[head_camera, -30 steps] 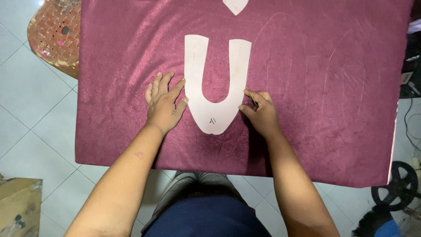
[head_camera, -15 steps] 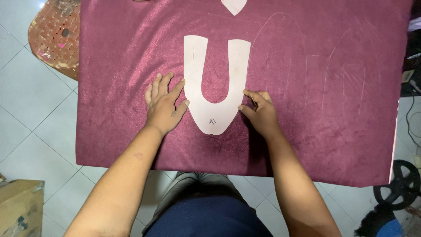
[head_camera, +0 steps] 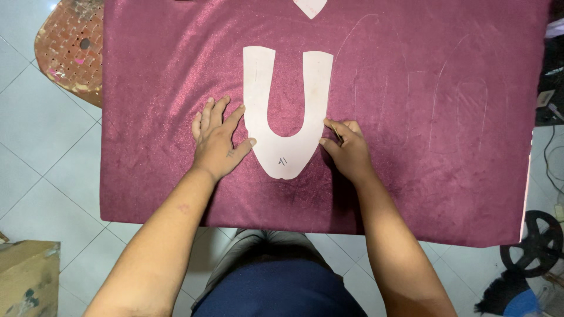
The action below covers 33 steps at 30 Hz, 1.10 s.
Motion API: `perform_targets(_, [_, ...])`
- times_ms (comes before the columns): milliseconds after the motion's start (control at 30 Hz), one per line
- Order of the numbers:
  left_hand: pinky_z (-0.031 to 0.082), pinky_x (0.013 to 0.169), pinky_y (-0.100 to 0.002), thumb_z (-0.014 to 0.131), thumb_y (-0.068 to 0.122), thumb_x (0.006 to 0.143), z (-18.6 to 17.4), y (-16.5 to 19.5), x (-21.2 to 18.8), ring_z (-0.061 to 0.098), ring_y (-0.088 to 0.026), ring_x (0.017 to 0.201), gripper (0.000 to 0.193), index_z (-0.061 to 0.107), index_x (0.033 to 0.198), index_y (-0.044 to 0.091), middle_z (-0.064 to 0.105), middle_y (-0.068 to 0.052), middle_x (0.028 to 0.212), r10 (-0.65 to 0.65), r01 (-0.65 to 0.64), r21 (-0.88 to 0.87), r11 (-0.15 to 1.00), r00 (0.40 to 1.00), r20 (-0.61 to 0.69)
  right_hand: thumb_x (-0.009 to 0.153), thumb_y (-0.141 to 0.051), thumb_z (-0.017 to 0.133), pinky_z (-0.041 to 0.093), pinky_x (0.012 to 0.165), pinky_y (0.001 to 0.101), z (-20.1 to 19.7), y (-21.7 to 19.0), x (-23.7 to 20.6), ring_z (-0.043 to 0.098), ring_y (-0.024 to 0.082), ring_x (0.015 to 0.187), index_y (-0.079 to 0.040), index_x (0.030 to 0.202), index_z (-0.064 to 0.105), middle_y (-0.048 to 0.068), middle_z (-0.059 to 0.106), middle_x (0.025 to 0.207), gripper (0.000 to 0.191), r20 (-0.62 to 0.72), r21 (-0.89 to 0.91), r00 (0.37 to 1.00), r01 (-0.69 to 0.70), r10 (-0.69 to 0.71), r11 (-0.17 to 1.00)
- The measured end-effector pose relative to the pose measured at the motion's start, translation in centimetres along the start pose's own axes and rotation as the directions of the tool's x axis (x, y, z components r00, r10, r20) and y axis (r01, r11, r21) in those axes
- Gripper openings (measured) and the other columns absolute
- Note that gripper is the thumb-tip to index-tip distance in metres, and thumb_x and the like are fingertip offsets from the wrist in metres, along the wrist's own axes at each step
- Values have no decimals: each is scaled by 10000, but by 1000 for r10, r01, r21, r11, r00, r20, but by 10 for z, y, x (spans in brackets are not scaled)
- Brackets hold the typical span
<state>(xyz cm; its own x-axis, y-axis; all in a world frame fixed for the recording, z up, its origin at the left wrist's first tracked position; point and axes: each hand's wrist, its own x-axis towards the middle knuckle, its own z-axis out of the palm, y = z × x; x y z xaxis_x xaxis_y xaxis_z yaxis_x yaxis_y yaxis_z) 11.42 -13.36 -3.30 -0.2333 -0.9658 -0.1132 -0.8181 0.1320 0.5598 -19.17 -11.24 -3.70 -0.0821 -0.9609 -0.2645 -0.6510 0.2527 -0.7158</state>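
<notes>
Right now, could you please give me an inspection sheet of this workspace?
Surface: maroon fabric spread flat over the table, its edges hanging free.
Job's things: pale U-shaped template lying flat on the fabric; faint traced outlines to its right.
Clutter: tip of another pale piece at the top edge.
Hands: left hand flat on the fabric, thumb touching the template's left edge; right hand at its right edge, pinching a thin marking tool.
Cables: loose cables on the floor at the right.
Surroundings: tiled floor, perforated stool, cardboard box, black reel.
</notes>
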Motion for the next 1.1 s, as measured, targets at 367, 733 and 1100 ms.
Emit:
perform_targets(367, [23, 1236, -551, 736, 512, 822, -8, 5, 3, 103, -375, 1556, 772, 536, 1490, 180, 285, -154, 1644, -8, 8, -2, 1000, 1000, 28, 883, -100, 748, 501, 887, 293, -6, -1, 1, 581, 171, 967, -118, 1336, 680, 55, 568, 1063, 458, -13, 61, 987, 163, -163, 985])
perform_targets(733, [10, 1234, -543, 717, 523, 831, -9, 7, 4, 87, -378, 1560, 771, 521, 1503, 199, 279, -149, 1653, -9, 9, 14, 1000, 1000, 22, 896, -101, 719, 502, 907, 316, -11, 3, 5, 608, 206, 993, -138, 1312, 691, 69, 602, 1067, 418, 23, 13, 984, 174, -174, 985])
perform_targets(1100, [37, 1233, -555, 748, 505, 808, -9, 4, 2, 129, -391, 1560, 763, 550, 1480, 201, 331, -164, 1631, 0, -1, -22, 1000, 1000, -26, 914, -96, 694, 489, 924, 318, -14, 9, 9, 598, 223, 1010, -155, 1334, 681, 87, 595, 1080, 424, 104, -31, 980, 175, -171, 984])
